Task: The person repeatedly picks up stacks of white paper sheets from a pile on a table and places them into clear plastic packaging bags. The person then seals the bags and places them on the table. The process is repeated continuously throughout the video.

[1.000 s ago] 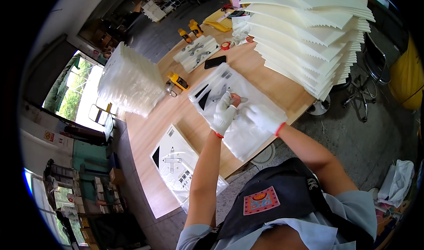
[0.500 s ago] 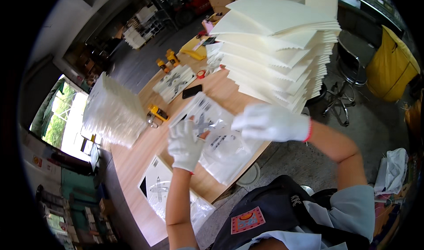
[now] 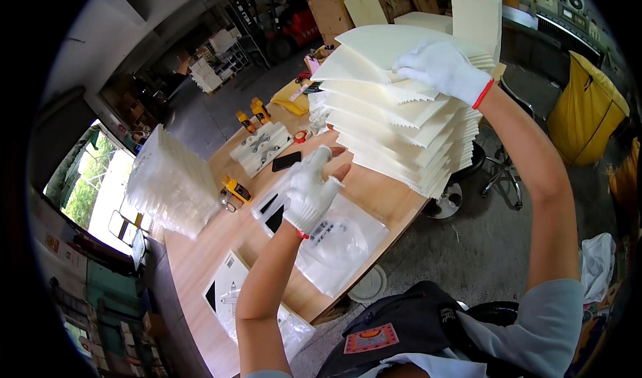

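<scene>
My left hand (image 3: 311,189), in a white knit glove with thumb and a fingertip bare, hovers over the clear plastic bags (image 3: 344,247) with its fingers apart and nothing between them. The bags lie flat and overlap on the wooden table (image 3: 190,254); dark printing shows on them. Farther back, my right hand (image 3: 438,72), gloved in white with a red cuff, rests at the upper sheets of a tall stack of white foam sheets (image 3: 408,127). Its fingers are bent together at a sheet's edge, and the thumb is hidden.
A block of plastic-wrapped sheets (image 3: 167,184) stands at the left. Yellow bottles (image 3: 235,188), a black phone (image 3: 287,161) and another printed bag (image 3: 261,147) lie on the table. A printed packet (image 3: 231,294) sits at the near edge. A stool (image 3: 505,161) stands at the right.
My right hand has moved from above the bags up and away to the top of the foam stack. My left hand has lifted off the bags and shifted a little right. The view has tilted slightly.
</scene>
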Tool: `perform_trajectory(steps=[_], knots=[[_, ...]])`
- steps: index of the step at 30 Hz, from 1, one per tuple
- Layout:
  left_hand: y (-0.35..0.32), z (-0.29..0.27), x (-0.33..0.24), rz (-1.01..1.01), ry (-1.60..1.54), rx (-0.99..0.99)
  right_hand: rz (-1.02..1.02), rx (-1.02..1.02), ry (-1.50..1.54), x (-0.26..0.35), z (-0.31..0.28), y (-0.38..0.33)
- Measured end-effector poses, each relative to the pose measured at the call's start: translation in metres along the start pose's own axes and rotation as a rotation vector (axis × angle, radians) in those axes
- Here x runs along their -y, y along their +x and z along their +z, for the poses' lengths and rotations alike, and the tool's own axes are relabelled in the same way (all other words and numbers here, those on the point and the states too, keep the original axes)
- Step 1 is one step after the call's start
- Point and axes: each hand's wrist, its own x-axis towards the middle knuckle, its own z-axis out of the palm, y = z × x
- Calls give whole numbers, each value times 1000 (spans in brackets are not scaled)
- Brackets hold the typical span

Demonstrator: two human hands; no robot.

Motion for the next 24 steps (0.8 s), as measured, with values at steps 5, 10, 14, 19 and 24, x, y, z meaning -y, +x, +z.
perform_trajectory(steps=[5, 10, 14, 19, 24], knots=[[22, 11, -19, -36, -471, 151, 64, -57, 65, -7, -1, 12], [62, 25, -52, -189, -1210, 326, -4, -257, 6, -8, -38, 11], [76, 6, -73, -568, -1632, 168, -415, -334, -115, 77, -53, -19], [35, -50, -53, -508, -842, 140, 102, -188, 142, 80, -90, -64], [5, -96, -25, -395, -714, 165, 368, -92, 1252, 54, -16, -91]])
